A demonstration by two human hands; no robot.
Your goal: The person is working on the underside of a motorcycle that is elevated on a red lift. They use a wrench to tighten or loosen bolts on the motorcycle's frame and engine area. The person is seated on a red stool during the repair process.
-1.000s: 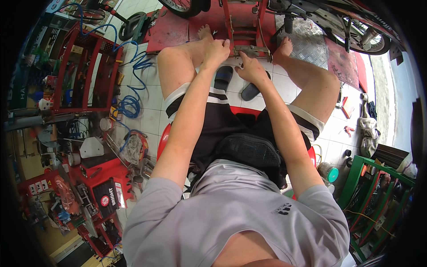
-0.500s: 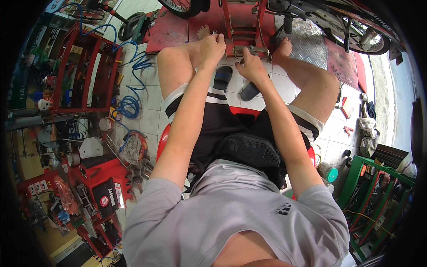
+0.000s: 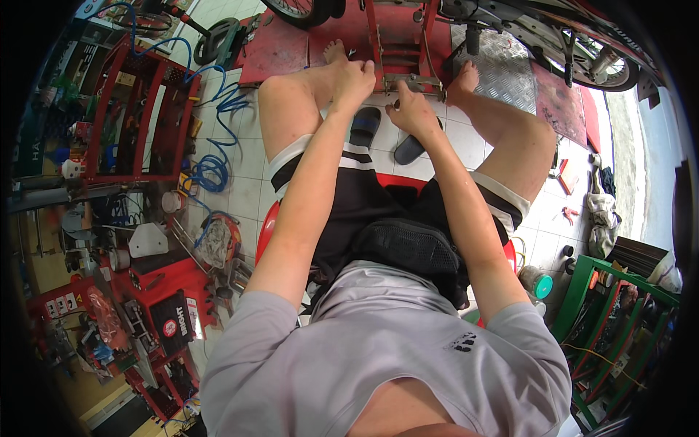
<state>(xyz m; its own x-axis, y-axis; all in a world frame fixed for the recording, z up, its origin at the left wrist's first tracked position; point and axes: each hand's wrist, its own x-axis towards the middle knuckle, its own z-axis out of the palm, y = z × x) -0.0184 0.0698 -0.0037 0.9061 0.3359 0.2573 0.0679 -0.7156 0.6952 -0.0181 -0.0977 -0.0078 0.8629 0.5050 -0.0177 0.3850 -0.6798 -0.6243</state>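
Observation:
My left hand (image 3: 354,83) is closed, its back toward me, just left of the foot of a red metal frame (image 3: 374,36). Beyond its knuckles shows the small silver jaw of what looks like an open-ended wrench (image 3: 352,53); the hand covers the rest. Across the frame's near end runs a worn metal crossbar (image 3: 424,86). My right hand (image 3: 413,111) is at this bar, its index finger stretched toward it and the thumb apart. Whether that fingertip touches the metal cannot be made out.
Slippers (image 3: 365,128) lie on the white tiles between my legs. A motorcycle (image 3: 524,29) stands at the far right, by a checkered metal plate (image 3: 502,73). Left are a red rack (image 3: 135,180), coiled blue hose (image 3: 211,173) and a red machine (image 3: 164,288); right, a green rack (image 3: 575,298).
My left hand has shifted slightly right and nearer to me, toward the crossbar. The silver jaw stays just beyond it. My right hand is almost unmoved.

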